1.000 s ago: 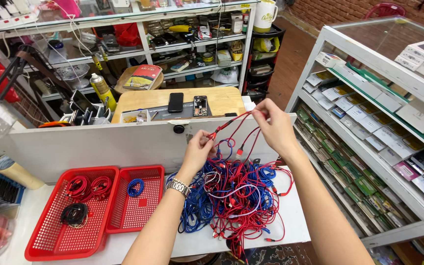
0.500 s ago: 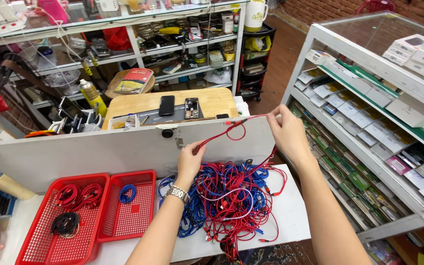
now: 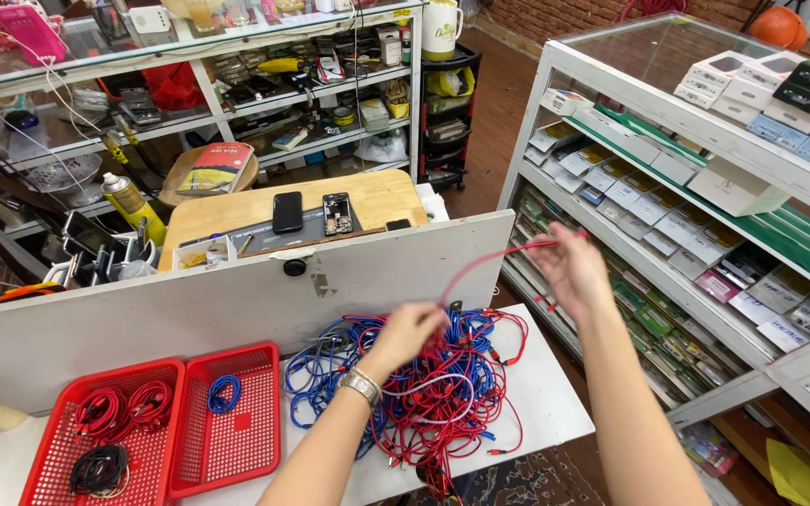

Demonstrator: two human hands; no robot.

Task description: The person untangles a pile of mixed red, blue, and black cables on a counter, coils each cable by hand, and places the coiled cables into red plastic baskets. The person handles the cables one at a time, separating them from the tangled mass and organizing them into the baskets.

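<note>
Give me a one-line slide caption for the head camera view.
Both hands draw a red cable from a tangled pile of cables beside two red baskets.

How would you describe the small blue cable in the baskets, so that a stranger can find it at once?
Start at the white table and look to its left part, where two red mesh baskets stand side by side. Take the right basket: near its upper left corner lies the blue cable, wound into a small coil. It is the only blue thing in the baskets; the coils in the left basket are red and black.
</note>
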